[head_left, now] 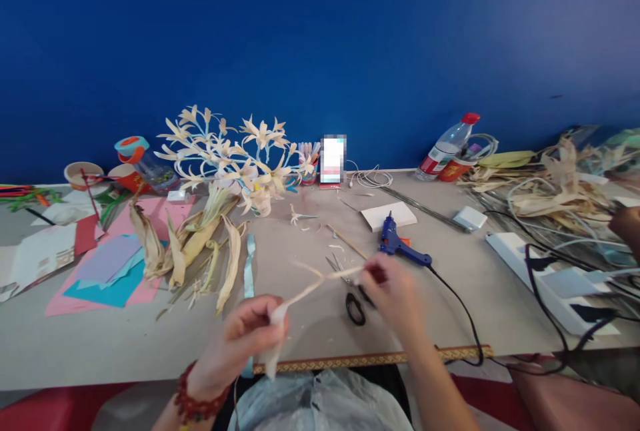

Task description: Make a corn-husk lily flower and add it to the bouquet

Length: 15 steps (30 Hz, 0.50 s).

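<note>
My left hand [253, 330] pinches a pale strip [303, 292], looking like corn husk or paper, with a loose end hanging below the fingers. The strip stretches over the table to my right hand [393, 292], whose fingers are closed on its other end. A thin fork sticks out near its middle. Below it, black-handled scissors [355, 310] lie beside my right hand, blades partly covered. A blue hot glue gun [395, 241] rests just beyond that hand. Left of the strip lies a light blue ribbon [249, 264]; a small husk flower [295, 215] lies farther back.
Dried corn husks [200, 251] and coloured paper [107, 264] cover the left side. Husk flowers [255, 164] stand behind. On the right are a power strip [520, 274], cables, a tilted bottle [443, 151] and another person's hand [627, 224].
</note>
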### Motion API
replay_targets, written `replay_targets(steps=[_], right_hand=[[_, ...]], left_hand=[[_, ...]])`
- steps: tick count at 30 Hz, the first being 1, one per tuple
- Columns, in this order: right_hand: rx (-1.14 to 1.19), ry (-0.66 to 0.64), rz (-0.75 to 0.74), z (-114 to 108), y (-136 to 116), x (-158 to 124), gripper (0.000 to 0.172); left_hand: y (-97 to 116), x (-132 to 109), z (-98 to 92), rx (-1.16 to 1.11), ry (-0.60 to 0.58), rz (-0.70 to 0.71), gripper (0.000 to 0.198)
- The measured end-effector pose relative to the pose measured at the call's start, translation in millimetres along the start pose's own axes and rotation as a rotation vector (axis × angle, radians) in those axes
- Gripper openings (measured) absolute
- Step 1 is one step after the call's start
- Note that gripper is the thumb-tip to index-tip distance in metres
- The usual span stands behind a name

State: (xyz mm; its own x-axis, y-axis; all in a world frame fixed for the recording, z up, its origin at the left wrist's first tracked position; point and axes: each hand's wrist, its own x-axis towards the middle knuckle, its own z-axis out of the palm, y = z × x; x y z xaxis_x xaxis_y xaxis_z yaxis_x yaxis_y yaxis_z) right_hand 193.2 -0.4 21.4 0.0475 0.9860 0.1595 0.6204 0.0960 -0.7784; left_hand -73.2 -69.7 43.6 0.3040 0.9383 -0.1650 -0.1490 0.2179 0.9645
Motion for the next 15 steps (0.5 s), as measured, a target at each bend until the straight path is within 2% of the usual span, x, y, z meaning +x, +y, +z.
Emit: replay_targets(steps=[2, 4, 6, 7, 9, 11, 13, 15], right_hand=[[-0.160, 0.195, 0.138, -32.4, 24.0, 12.9, 0.013], [-0.246, 0.375, 0.261, -60.3, 45.9, 21.6, 0.016], [-0.130, 0.462, 0.296, -75.2, 58.9, 23.6, 0.018], [-0.004, 0.465, 0.291, -76.3, 60.7, 22.0, 0.018], [0.287, 0.365, 0.256, -66.9, 54.8, 14.8, 0.020], [0.490, 0.150, 0.231, -47.4, 40.0, 4.4, 0.023], [0.593, -0.092, 0.249, -26.8, 23.4, -6.3, 0.027], [0.648, -0.212, 0.268, -12.5, 11.1, -14.5, 0.032]], left_hand=[[6.9, -6.4, -23.1, -0.046, 0.088, 0.071, 0.023], [10.7, -6.2, -44.8, 0.045, 0.223, 0.098, 0.027], [9.6, 1.1, -60.9, 0.222, 0.423, 0.074, 0.022], [7.3, 7.0, -66.3, 0.322, 0.480, 0.052, 0.021], [1.5, 21.5, -71.8, 0.515, 0.417, 0.025, 0.023], [-2.9, 36.9, -73.0, 0.683, 0.354, 0.051, 0.029], [-3.2, 50.1, -73.8, 0.846, 0.310, 0.067, 0.031], [0.3, 58.5, -76.8, 0.981, 0.302, 0.062, 0.028]])
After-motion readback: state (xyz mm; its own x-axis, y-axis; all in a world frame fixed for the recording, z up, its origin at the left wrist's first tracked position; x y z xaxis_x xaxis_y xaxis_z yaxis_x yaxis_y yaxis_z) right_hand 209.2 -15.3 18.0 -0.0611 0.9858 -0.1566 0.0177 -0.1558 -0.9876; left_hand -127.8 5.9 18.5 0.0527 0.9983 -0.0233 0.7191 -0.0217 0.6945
